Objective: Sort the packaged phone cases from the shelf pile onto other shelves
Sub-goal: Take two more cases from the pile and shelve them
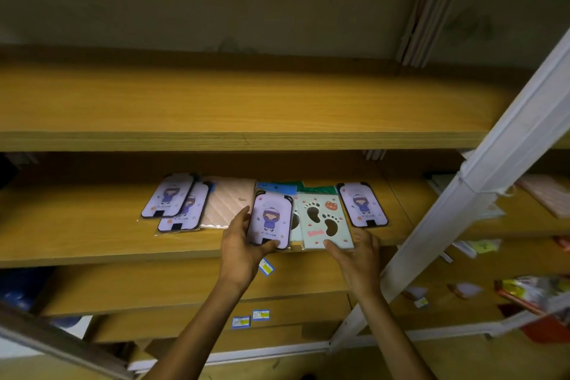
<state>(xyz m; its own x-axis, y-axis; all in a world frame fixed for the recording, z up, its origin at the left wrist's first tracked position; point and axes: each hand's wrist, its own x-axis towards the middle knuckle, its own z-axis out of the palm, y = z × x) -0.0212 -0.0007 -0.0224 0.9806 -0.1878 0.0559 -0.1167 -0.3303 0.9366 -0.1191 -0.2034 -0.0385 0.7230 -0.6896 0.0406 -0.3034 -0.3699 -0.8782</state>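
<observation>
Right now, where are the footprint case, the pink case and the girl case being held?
Footprint case [324, 219], head view, on the footprints.
Pink case [226, 203], head view, middle.
Held girl case [270, 219], head view, on the girl.

Phone cases on the middle shelf, counted by design

Four lavender cartoon-girl cases: two overlapping at left [168, 194] [188, 210], one mid-pile [270, 219], one at right [362, 205]. One pink quilted case [226, 205]. One mint footprint case [325, 220]; others beneath are uncountable.
</observation>
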